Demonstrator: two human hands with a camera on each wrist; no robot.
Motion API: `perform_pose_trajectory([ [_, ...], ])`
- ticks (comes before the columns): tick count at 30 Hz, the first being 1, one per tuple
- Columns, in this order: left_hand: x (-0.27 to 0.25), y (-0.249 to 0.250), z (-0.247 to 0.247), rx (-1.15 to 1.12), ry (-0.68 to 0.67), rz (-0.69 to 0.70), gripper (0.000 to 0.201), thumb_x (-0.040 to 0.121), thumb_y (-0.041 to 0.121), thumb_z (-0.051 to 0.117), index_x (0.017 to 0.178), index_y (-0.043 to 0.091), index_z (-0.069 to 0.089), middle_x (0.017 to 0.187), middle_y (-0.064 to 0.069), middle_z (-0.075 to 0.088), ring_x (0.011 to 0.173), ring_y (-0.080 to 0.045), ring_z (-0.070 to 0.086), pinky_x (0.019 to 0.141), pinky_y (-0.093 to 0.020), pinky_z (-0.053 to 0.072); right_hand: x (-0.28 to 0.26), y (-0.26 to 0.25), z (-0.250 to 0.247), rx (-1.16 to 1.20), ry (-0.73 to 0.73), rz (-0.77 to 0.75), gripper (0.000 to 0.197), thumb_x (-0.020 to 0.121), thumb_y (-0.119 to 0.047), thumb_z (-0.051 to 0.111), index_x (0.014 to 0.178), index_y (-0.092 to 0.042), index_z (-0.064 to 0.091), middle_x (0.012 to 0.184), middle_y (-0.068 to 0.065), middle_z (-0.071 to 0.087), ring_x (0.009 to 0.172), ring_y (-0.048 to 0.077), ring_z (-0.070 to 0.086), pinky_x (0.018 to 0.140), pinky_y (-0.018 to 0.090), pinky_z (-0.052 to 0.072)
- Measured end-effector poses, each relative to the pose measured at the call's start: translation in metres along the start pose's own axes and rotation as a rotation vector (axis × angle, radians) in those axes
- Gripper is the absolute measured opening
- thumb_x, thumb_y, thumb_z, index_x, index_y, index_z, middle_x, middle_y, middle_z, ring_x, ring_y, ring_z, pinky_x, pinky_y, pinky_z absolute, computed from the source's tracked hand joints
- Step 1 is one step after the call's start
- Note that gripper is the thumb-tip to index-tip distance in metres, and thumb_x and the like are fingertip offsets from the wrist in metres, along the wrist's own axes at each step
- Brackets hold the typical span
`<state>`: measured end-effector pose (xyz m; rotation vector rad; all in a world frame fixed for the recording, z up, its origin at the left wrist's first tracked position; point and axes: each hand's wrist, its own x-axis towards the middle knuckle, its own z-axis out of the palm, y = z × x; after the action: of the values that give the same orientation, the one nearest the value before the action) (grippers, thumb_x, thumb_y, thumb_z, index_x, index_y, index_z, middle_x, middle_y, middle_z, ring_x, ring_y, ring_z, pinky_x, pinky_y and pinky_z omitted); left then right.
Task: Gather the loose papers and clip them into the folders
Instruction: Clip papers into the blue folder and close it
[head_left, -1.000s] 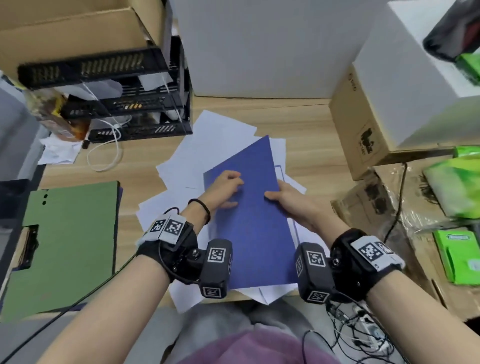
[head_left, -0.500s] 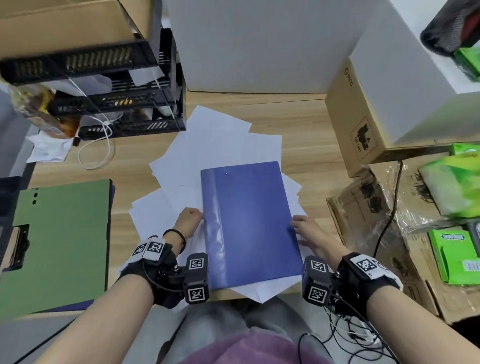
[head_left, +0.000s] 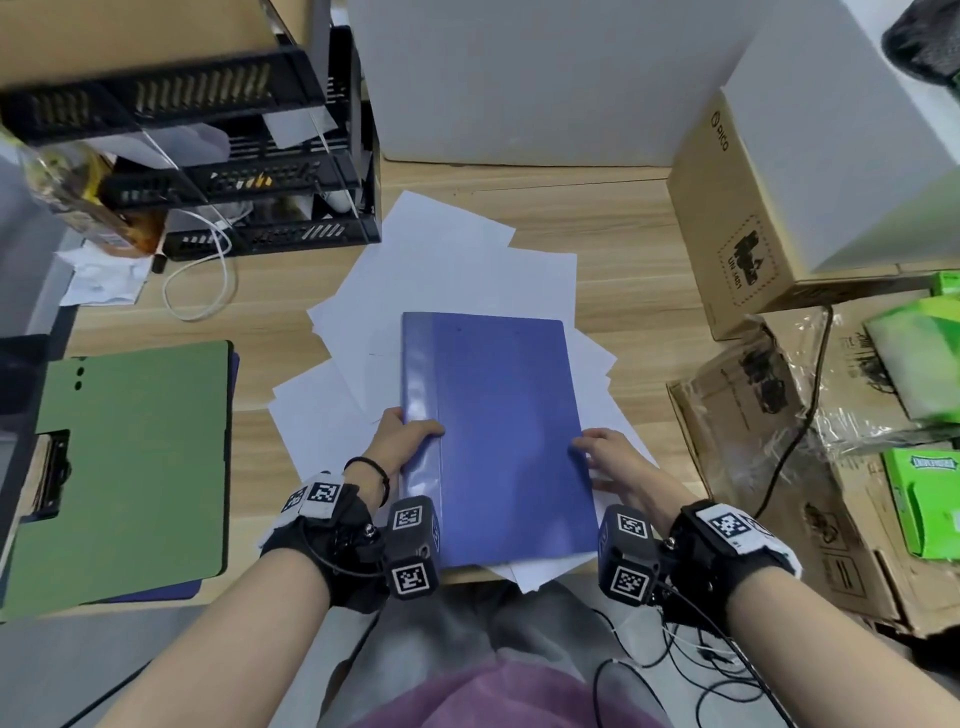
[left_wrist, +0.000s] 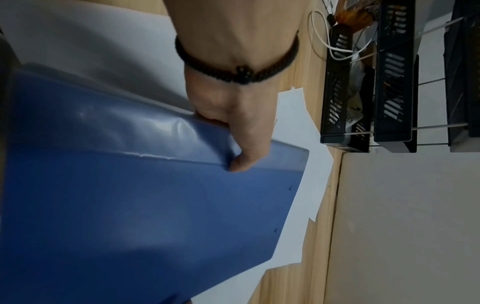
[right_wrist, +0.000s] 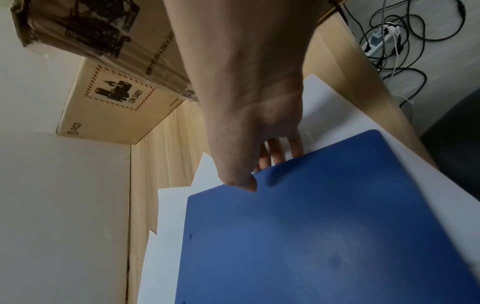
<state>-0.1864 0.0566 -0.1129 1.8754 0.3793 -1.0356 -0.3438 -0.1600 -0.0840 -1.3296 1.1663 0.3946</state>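
Note:
A closed blue folder (head_left: 501, 431) (left_wrist: 145, 216) (right_wrist: 324, 230) lies on a spread of loose white papers (head_left: 457, 265) (left_wrist: 85, 51) (right_wrist: 166, 236) in the middle of the wooden desk. My left hand (head_left: 402, 441) (left_wrist: 233, 139) grips its glossy spine edge, thumb on top and fingers underneath. My right hand (head_left: 605, 457) (right_wrist: 259, 164) pinches the opposite long edge, thumb on the cover and fingers under it. A green folder (head_left: 130, 467) lies flat at the left, over another blue one (head_left: 161, 592).
Black stacked letter trays (head_left: 218, 171) and a white cable (head_left: 208, 280) stand at the back left. A white box (head_left: 519, 78) sits behind the papers. Cardboard boxes (head_left: 737, 218) and green packets (head_left: 924, 493) crowd the right. Cables (right_wrist: 394, 37) lie on the floor.
The blue folder went from tilted up to lying flat and square on the papers. Both hands slid back to its near side edges and now grip them.

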Motion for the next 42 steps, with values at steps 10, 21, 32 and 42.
perform_pose_trajectory([
  [10, -0.009, -0.045, -0.061, -0.107, -0.028, 0.037, 0.066, 0.071, 0.013, 0.080, 0.128, 0.009, 0.048, 0.116, -0.013, 0.064, 0.100, -0.033, 0.066, 0.089, -0.049, 0.053, -0.006, 0.009, 0.050, 0.028, -0.036, 0.021, 0.009, 0.093, -0.016, 0.052, 0.103, -0.016, 0.053, 0.090, 0.001, 0.061, 0.078, 0.015, 0.057, 0.063, 0.026, 0.046],
  [21, -0.040, 0.019, -0.104, -0.370, -0.056, 0.372, 0.026, 0.089, 0.009, 0.064, 0.114, 0.012, 0.060, 0.095, -0.009, 0.073, 0.071, -0.017, 0.072, 0.060, -0.025, 0.057, -0.033, -0.017, 0.074, 0.063, -0.086, -0.064, 0.027, 0.090, -0.034, 0.066, 0.105, -0.012, 0.060, 0.099, 0.005, 0.071, 0.080, 0.019, 0.066, 0.066, 0.027, 0.053],
  [32, -0.023, 0.111, -0.058, -0.476, -0.113, 0.463, 0.029, 0.091, 0.020, 0.062, 0.118, 0.009, 0.060, 0.094, -0.007, 0.072, 0.077, -0.018, 0.072, 0.066, -0.030, 0.059, -0.053, -0.036, 0.035, 0.749, -0.039, -0.198, 0.017, 0.097, -0.013, 0.055, 0.107, -0.001, 0.061, 0.083, 0.012, 0.075, 0.070, 0.022, 0.074, 0.065, 0.033, 0.062],
  [42, -0.013, 0.145, 0.012, -0.357, -0.241, 0.429, 0.040, 0.093, 0.012, 0.059, 0.131, 0.010, 0.047, 0.125, -0.008, 0.062, 0.096, -0.020, 0.066, 0.072, -0.027, 0.057, -0.017, -0.064, 0.037, 1.100, -0.141, -0.188, 0.027, 0.102, 0.004, 0.030, 0.121, -0.007, 0.046, 0.082, 0.017, 0.075, 0.073, 0.033, 0.074, 0.059, 0.046, 0.061],
])
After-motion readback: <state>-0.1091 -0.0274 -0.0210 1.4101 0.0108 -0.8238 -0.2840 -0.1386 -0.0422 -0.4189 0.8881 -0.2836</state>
